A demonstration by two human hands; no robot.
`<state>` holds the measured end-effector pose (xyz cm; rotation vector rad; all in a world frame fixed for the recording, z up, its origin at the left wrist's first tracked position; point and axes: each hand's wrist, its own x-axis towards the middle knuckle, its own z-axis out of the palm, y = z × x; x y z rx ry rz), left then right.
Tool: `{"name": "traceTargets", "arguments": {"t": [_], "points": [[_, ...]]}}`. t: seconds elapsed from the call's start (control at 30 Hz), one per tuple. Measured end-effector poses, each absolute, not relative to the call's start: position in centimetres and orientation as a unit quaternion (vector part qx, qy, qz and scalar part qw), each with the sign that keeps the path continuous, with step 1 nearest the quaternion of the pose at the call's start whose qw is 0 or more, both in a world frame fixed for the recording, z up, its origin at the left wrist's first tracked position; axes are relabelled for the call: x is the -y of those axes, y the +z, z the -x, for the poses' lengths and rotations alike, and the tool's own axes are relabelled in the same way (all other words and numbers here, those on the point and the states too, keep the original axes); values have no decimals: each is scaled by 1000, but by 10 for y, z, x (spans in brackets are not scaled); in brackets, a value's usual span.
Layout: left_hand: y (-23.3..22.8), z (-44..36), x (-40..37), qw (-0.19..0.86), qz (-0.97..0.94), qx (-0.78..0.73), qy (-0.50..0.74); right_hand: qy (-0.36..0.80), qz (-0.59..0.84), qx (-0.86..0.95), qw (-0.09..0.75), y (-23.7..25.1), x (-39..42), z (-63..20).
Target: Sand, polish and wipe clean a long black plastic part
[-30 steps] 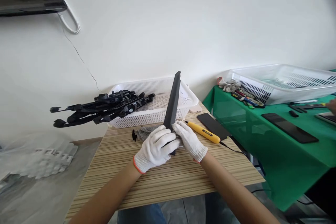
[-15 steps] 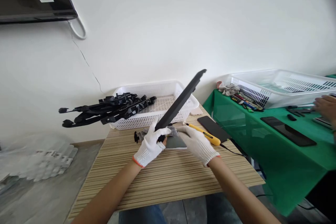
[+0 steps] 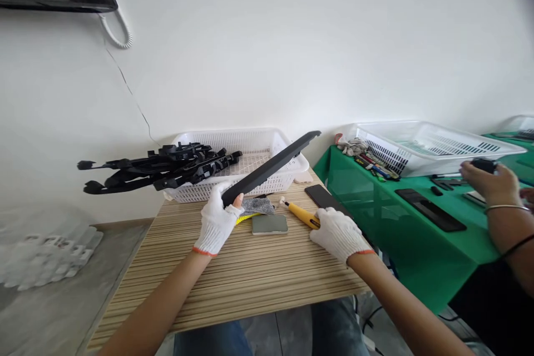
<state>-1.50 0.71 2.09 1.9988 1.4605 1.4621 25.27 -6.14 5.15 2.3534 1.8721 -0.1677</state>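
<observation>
Left grip (image 3: 216,219) clenches the near end of a long, flat, dark strip (image 3: 270,167), slanting above the surface's far edge; right grip (image 3: 337,228) rests on the yellow tool (image 3: 301,213).

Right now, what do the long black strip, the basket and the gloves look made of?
Long black strip: likely moulded plastic, matte, rigid and unbending while held by one end. Basket: white plastic, perforated lattice walls. Gloves: white knit fabric, probably cotton, orange-edged cuffs, on left hand and right hand.

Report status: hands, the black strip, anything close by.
Left hand grips black strip, raised aslant over white basket. Right hand on yellow tool. Grey block lies between hands.
</observation>
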Motion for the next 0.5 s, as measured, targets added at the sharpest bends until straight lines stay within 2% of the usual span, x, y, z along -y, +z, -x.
{"name": "traceTargets", "arguments": {"t": [0.1,0.2,0.3,0.4,0.5], "points": [[28,16,-6,240,-611,-554,512,-36,-763,-643,53,48,66,-254],[32,15,-8,337,-564,-543,523,-15,-735,-678,16,39,69,-267],[31,12,-12,424,-508,-519,541,-59,-751,-656,-47,29,75,-288],[31,11,-12,459,-503,-484,549,-147,-753,-621,-160,29,83,-306],[31,12,-9,466,-523,-459,547,-289,-677,-602,-309,39,92,-310]]}}
